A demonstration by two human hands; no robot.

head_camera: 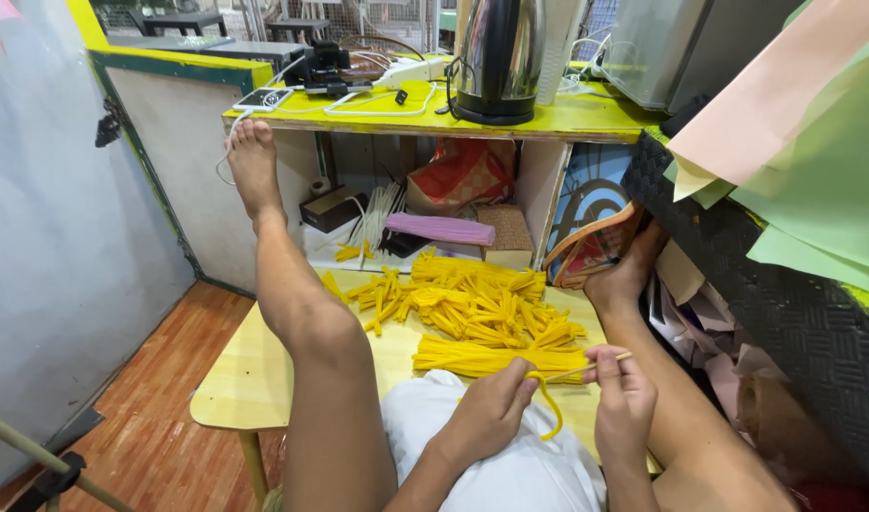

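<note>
My left hand (489, 410) pinches one end of a curved yellow paper strip (550, 408) over my lap. My right hand (622, 398) holds a thin wooden stick (595, 366) between its fingers, with the strip's upper end at the stick. Both hands hover just in front of a bundle of long yellow strips (491, 358) lying on a low pale wooden table (240, 379). Farther back on the table lies a loose heap of shorter yellow folded strips (463, 303). My bare legs rest on each side of the table, the left foot up against the shelf.
A yellow-topped shelf (567, 118) holds a steel kettle (497, 59), a phone (261, 99), cables and a power strip. Under it sit a pink roll (440, 228), boxes and a red bag. Coloured paper sheets (814, 152) hang at right over a black woven wall. Wood floor at left.
</note>
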